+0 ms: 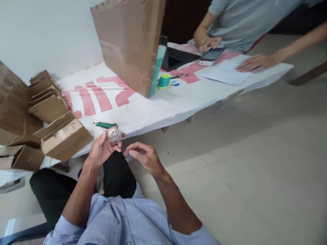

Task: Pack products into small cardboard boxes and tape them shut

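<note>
In the lower middle of the picture, just left of center, the left hand (103,146) holds a shiny, see-through lump (114,135) in its fingers. Beside it, to the right, the right hand (146,157) has its thumb and finger pinched on a small pale bit (128,158), which looks blurry. A green tool (106,125) lies on the table (153,110) just above the left hand. Brown boxes (67,139) sit at the left side. A green tub (164,81) is up near the top middle.

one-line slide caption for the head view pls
Left hand holds a shiny lump, right hand near it, beside a table with boxes.
</note>
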`<state>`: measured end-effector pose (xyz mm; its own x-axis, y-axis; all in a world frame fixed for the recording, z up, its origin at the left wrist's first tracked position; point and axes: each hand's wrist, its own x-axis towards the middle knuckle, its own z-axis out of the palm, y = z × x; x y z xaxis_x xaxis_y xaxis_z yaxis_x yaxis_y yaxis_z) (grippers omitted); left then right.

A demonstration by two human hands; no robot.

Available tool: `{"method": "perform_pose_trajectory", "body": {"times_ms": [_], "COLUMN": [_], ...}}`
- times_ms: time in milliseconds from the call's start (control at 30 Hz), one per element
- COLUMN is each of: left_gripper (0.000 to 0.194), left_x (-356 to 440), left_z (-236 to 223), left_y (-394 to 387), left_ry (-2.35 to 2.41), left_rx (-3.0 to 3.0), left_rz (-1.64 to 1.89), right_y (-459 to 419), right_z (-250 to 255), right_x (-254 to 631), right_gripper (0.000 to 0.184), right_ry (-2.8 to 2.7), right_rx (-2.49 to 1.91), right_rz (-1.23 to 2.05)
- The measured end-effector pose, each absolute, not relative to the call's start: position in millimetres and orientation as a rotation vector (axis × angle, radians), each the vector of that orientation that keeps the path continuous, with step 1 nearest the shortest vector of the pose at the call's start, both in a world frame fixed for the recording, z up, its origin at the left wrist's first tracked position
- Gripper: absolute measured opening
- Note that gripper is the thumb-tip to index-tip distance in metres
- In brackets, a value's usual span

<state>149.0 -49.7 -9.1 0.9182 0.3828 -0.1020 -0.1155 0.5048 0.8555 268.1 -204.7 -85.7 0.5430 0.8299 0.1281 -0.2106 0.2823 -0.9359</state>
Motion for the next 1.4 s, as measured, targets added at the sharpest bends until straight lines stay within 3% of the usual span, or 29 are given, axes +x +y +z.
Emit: {"method": "perform_pose_trajectory", "body": {"times_ms": [267,467,667,900,1167,1400], "left_gripper": [0.071,0.059,0.067,0.063,0.047,0.061], "left_x": [33,-17,-42,-59,-65,-61], "left_z": [-17,-22,-22,-18,-9,-5], "left_y": [-68,-85,-98,-105,-114,-120], "left_ry": [0.43,0.531,0.635,0.634,0.562,0.538], "left_rx": [1.139,1.319,1.365,1.286,1.183,1.175], "left_rz": [0.597,0.793,0.832,0.826,0.861,0.821], "right_y": [-189,-173,-168,-166,-172,-167], "right_z": [-37,-28,-27,-17,2,-1], "right_x": [204,172,155,143,138,142], "right_gripper": [0.021,0.014,0.017,0.018,0.015,0.019], "right_ry": [-1.002,-1.238,-1.317,-1.428,-1.681,-1.864], "right_rx": [-1.133,-1.14,-1.142,-1.167,-1.128,-1.075], "right_rz": [0.768,0.81,0.882,0.828,0.311,-0.216]}}
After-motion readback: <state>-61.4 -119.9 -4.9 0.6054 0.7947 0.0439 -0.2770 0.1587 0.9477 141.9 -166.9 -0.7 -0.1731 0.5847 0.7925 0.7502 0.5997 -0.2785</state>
